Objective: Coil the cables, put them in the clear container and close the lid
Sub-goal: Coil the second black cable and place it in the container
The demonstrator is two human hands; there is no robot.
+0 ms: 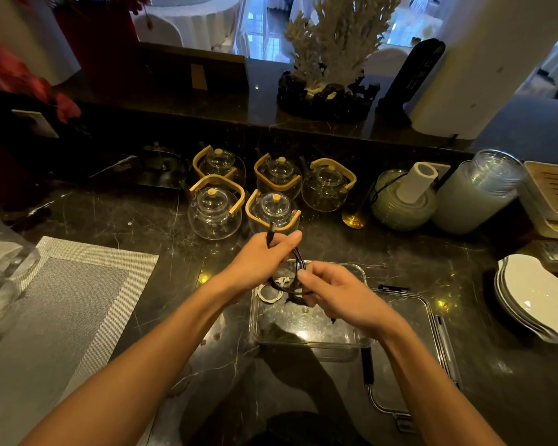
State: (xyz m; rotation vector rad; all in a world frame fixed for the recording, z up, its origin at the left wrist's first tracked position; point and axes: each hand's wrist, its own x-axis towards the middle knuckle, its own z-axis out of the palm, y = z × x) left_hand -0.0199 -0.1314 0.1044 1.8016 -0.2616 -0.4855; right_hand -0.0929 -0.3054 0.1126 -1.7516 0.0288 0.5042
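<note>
On the dark marble table (116,220) my clear container (303,329) sits open, its lid (432,333) lying just beside it. A white cable (269,292) is already coiled inside. My left hand (260,263) pinches the black cable (300,262) near its plug; my right hand (339,294) grips its loop above the container. Stowing and closing remain.

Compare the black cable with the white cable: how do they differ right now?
The black cable is held above the clear container by the left hand and right hand; the white cable lies inside the container, untouched. The black loop looks larger than the white coil. One black plug end sticks up past the left hand; the white one shows no loose end. Both are looped.
</note>
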